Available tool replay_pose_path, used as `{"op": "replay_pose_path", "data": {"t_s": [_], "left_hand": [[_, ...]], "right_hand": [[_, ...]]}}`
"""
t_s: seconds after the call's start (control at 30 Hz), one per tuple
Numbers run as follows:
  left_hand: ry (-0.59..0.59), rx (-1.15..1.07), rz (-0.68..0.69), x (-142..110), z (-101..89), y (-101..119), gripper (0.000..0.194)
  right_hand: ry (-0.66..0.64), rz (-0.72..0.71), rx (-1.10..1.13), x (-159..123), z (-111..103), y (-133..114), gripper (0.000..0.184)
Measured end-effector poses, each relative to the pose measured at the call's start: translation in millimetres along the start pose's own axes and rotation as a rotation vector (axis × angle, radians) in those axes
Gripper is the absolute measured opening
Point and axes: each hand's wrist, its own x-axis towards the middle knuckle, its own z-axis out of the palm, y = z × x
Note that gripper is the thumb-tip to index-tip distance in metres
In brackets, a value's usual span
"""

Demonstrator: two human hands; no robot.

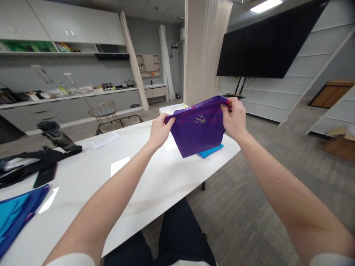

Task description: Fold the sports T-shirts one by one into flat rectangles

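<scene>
A purple piece of cloth (pixel 195 135) hangs above the far right part of the white table (pixel 144 173), stretched between my two hands. It has a pale printed mark on its face and a band with lettering along its top edge; whether it is a garment or a pouch I cannot tell. My left hand (pixel 161 131) pinches its top left corner. At the top right corner, beside a small pink-red spot, my right hand (pixel 235 116) is closed on the cloth. Partly hidden behind it, a folded blue cloth (pixel 212 150) lies on the table.
More blue cloth (pixel 20 208) lies at the table's left edge, near a dark phone (pixel 46 174), a black strap bag (pixel 24 160) and a dark bottle (pixel 57 135). Paper sheets (pixel 105 140) rest farther back. Beyond stand a chair (pixel 104 109) and a large screen (pixel 266 44).
</scene>
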Motion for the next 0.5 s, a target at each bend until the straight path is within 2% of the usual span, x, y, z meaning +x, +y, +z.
{"op": "replay_pose_path", "data": {"t_s": [0.1, 0.17, 0.33, 0.43, 0.5], "left_hand": [[-0.082, -0.326, -0.174, -7.0, 49.1, -13.9, 0.019], [-0.129, -0.427, -0.287, -18.3, 82.2, -31.5, 0.021], [-0.172, -0.315, -0.462, -67.1, 153.9, -90.3, 0.016], [-0.194, -0.241, -0.559, -91.6, 179.3, -117.0, 0.014], [-0.175, -0.234, -0.55, -96.5, 186.8, -124.4, 0.014]], "right_hand": [[-0.031, 0.049, -0.064, -7.2, 0.3, 39.1, 0.018], [-0.082, 0.106, -0.095, -23.0, 9.8, 67.5, 0.017], [-0.247, 0.286, -0.096, -88.8, 51.6, 134.1, 0.019], [-0.317, 0.353, -0.001, -122.0, 75.1, 160.1, 0.021], [-0.306, 0.368, 0.065, -131.0, 86.6, 169.1, 0.022]]}}
